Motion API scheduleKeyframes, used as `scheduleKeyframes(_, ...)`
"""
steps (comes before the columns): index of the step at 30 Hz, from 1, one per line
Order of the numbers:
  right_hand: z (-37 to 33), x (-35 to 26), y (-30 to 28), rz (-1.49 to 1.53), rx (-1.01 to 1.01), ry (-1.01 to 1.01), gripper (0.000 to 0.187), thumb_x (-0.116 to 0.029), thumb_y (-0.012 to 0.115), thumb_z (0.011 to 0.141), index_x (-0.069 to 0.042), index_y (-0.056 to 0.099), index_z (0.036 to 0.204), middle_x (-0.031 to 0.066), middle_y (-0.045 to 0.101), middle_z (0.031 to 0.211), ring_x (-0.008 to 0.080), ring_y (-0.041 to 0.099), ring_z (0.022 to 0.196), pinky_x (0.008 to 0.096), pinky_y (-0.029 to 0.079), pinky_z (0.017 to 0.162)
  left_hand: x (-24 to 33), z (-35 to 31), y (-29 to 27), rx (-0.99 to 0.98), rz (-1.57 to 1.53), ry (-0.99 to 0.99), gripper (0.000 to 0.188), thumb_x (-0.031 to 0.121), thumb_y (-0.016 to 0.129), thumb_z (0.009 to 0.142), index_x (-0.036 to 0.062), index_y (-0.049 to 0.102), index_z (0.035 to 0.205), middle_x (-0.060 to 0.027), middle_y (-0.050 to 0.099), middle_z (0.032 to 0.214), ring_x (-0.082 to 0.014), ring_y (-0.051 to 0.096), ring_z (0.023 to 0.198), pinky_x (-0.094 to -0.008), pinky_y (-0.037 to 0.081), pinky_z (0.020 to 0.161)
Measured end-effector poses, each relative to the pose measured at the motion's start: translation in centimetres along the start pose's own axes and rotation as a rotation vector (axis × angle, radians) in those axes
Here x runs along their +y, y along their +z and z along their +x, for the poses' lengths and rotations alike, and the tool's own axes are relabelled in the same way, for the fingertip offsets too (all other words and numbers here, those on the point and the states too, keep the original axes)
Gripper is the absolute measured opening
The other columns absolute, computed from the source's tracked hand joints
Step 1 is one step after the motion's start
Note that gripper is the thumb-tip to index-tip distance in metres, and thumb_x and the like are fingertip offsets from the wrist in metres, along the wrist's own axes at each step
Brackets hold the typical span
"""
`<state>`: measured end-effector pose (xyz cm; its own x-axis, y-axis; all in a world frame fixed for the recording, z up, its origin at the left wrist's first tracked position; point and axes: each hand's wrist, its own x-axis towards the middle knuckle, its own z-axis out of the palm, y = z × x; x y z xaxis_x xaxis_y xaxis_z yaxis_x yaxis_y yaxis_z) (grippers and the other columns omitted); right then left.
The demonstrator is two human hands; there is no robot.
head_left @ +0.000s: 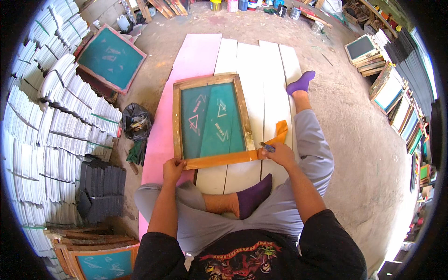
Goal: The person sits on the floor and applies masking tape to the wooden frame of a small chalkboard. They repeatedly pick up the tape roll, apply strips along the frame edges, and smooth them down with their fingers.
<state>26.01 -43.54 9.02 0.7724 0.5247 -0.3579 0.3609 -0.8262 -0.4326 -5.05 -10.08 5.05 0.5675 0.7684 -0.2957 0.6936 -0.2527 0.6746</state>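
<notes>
Orange tape (221, 160) held along the near edge of a wooden frame (177, 122)

The left end of the tape is pinched between the thumb and fingers of the left hand (173, 171), at the near left corner of the frame. Just beside the frame's near right corner, a small knife with a blue handle (268, 148) is held in the right hand (282, 155), with the fingers curled round it; whether the tape is also gripped by them cannot be told. The tape is laid over the near bar of the frame, and its far end is turned up to the right of the frame.

Inside the frame, a teal mesh (212, 121) is marked with pale triangles. The frame is rested on white boards (249, 63) and, at its left side, on a pink board (196, 56). Grey trousers (233, 231) and a purple sock (254, 198) are seen on the near side of the frame; another purple sock (301, 83) is seen to its right.

Left of the frame, a black bag (136, 122) is placed on the floor (359, 154), and farther left, white bundles (77, 126) are stacked. Well right of the frame, more frames (388, 88) are piled. Well beyond it, paint cans (215, 5) are lined up.
</notes>
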Motion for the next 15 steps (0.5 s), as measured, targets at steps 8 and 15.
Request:
scheduleKeyframes(8,-0.6,2.5,-3.2,0.032,-0.211,0.006,0.059,-0.052,0.080,0.075,-0.007,0.074,0.113,0.0190,0.074,0.103,0.0366,0.071,0.100,0.0461,0.053,0.086,-1.8,0.1,0.3,0.085,-0.027,0.046,0.022,0.016,0.081,0.085,-0.0031,0.077,0.095,-0.0118,0.075,0.079,-0.0169,0.070,0.071,-0.0343,0.055,0.071)
scheduleKeyframes(15,2.0,1.8,-5.6,0.070,-0.279,-0.185,0.049,-0.046,0.084,0.075,-0.003,0.073,0.097,0.0148,0.071,0.081,0.0282,0.068,0.076,0.0395,0.051,0.072,-3.3,1.0,0.3,-0.015,-0.040,-0.039,0.028,0.020,0.082,0.086,-0.0046,0.076,0.097,-0.0098,0.075,0.080,-0.0166,0.067,0.071,-0.0349,0.055,0.067)
